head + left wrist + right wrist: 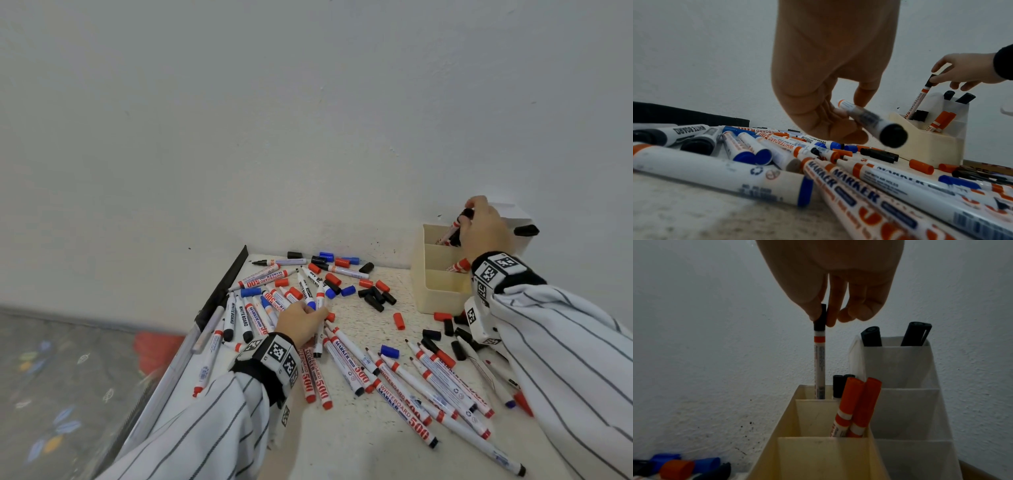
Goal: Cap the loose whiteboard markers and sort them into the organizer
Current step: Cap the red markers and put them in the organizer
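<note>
**At the organizer: one marker going in, one lifted from the pile**

Over the cream organizer [442, 274], right hand [486, 229] pinches the black cap of a capped marker [819, 363] between thumb and fingers; marker upright, lower end inside the far compartment beside two black-capped ones. Two red-capped markers [855, 407] lean in the middle compartment. Left hand [301, 323] grips a black-ended marker [869, 120] just above the loose markers [404, 377] on the table [359, 452]. Loose caps [376, 294] lie scattered near the organizer.
</note>
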{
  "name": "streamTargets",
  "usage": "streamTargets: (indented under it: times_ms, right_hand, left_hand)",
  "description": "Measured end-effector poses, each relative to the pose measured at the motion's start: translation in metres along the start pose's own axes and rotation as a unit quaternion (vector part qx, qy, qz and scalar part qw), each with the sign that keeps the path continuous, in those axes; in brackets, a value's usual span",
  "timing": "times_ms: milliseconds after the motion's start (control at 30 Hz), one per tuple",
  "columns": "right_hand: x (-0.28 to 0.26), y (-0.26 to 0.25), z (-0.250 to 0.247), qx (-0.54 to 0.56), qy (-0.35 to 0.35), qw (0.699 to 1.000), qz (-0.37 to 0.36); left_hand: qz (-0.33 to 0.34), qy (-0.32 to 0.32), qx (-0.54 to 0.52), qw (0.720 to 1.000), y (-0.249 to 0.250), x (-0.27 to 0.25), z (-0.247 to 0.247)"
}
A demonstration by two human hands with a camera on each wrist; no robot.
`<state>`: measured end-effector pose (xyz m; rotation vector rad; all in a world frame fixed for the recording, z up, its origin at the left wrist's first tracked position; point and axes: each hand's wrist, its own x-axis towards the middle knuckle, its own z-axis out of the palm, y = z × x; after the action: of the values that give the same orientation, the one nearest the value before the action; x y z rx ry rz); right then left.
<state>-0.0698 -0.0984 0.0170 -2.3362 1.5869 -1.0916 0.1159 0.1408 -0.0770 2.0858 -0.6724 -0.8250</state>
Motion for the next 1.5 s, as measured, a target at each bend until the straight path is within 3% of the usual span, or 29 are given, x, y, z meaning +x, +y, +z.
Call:
streamTargets:
  times_ms: [200, 367, 533, 600, 700, 800, 867, 933, 1033, 1233, 1333, 1500]
  right_hand:
    - [0.008, 0.011, 0.019, -0.09, -0.073, 0.993, 0.004]
    - [-0.002, 0.01, 0.027, -0.184, -0.184, 0.965, 0.019]
    - [-0.02, -0.005, 0.028, -0.104, -0.125, 0.986, -0.039]
    - [-0.035, -0.018, 0.029, -0.032, -0.187, 0.979, -0.068]
    - [-0.062, -0.036, 0.034, 0.025, -0.387, 0.915, -0.108]
    - [-0.09, -0.044, 0.042, -0.041, -0.55, 0.824, -0.129]
    - [-0.105, -0.044, 0.049, -0.131, -0.594, 0.781, -0.143]
    - [-0.114, -0.041, 0.054, -0.178, -0.601, 0.765, -0.15]
    - [-0.12, -0.035, 0.06, -0.164, -0.575, 0.785, -0.162]
    - [-0.122, -0.034, 0.064, -0.12, -0.476, 0.86, -0.14]
    - [-0.117, -0.037, 0.074, -0.188, -0.434, 0.871, -0.134]
    - [-0.115, -0.039, 0.089, -0.23, -0.444, 0.861, -0.09]
  left_hand:
    - [0.012, 0.006, -0.023, 1.0, -0.003, 0.008, -0.003]
    - [0.019, -0.002, -0.016, 1.0, -0.005, 0.01, -0.003]
    - [0.03, -0.005, -0.001, 1.0, -0.007, 0.01, -0.001]
    - [0.031, 0.002, 0.007, 0.999, -0.008, 0.01, 0.001]
    - [0.035, 0.011, 0.014, 0.999, -0.01, 0.009, 0.001]
    - [0.04, 0.037, 0.017, 0.998, -0.013, 0.006, -0.003]
    - [0.037, 0.051, 0.018, 0.998, -0.015, 0.005, -0.007]
    - [0.032, 0.051, 0.021, 0.998, -0.017, 0.003, -0.012]
    - [0.027, 0.056, 0.028, 0.998, -0.022, 0.001, -0.017]
    - [0.013, 0.049, 0.031, 0.998, -0.027, -0.005, -0.025]
    - [0.016, 0.05, 0.032, 0.998, -0.028, -0.007, -0.026]
    - [0.012, 0.043, 0.019, 0.999, -0.032, -0.007, -0.029]
